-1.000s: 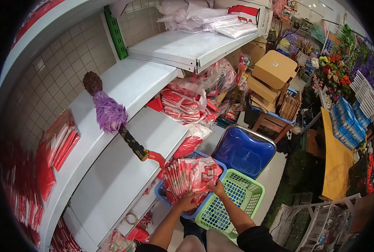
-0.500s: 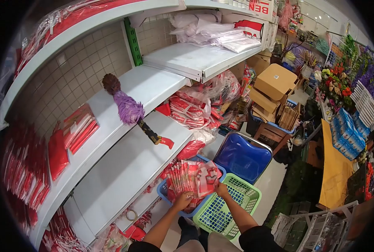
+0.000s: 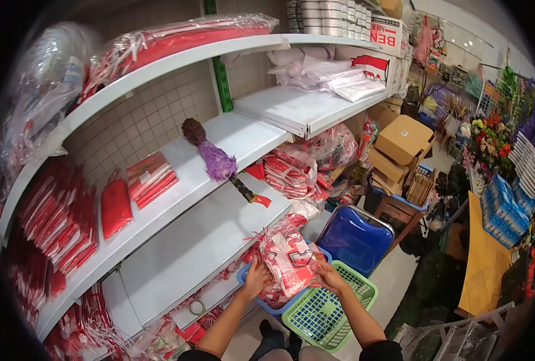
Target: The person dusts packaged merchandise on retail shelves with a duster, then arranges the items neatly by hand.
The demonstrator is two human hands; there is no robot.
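Between my hands is a bundle of red-and-white packets in clear plastic [image 3: 288, 256], raised over a blue basket [image 3: 277, 311]. My left hand [image 3: 256, 279] is pressed to the bundle's left side, fingers pointing up. On the right edge, my right hand [image 3: 329, 277] grips the packets, its thumb near the front face. More red packets show inside the blue basket below. A light green basket [image 3: 357, 313] stands right beside it, under my right forearm.
A purple feather duster [image 3: 219, 165] lies across the shelf edge [image 3: 183, 198]. Stacks of red packets [image 3: 60, 216] fill the shelf's left end. A blue folding chair [image 3: 357, 234] leans behind the baskets. Cardboard boxes [image 3: 404, 139] stand farther back. A tape roll [image 3: 197, 308] sits low at left.
Both hands have lifted the packets up from the blue basket, and the bundle now faces me more squarely. The view has tilted up, showing more of the top shelf.
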